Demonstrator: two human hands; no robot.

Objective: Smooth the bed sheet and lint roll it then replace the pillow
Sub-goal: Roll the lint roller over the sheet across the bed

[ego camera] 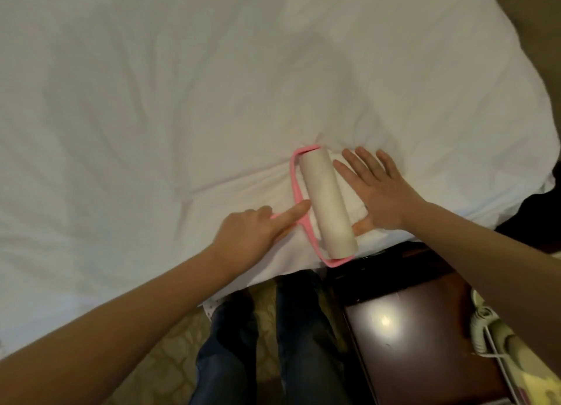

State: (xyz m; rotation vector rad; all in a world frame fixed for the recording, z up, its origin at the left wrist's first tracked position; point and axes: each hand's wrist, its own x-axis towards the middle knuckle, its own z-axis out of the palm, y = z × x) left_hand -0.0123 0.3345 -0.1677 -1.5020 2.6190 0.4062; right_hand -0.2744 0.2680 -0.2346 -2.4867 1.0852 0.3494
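Left forearm, glossy nightstand, left hand grasping lint roller, right hand flat on creased sheet

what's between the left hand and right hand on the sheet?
The lint roller, on the bed sheet. The left hand grips its pink handle; the right hand lies flat beside the roll. Seen in the head view.

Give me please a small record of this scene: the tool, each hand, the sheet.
tool: lint roller, pink frame, resting on the bed sheet near its edge
left hand: holds the roller's handle, index finger stretched toward the roll
right hand: flat on the sheet, fingers straight, beside the roll
sheet: white, wrinkled around the roller
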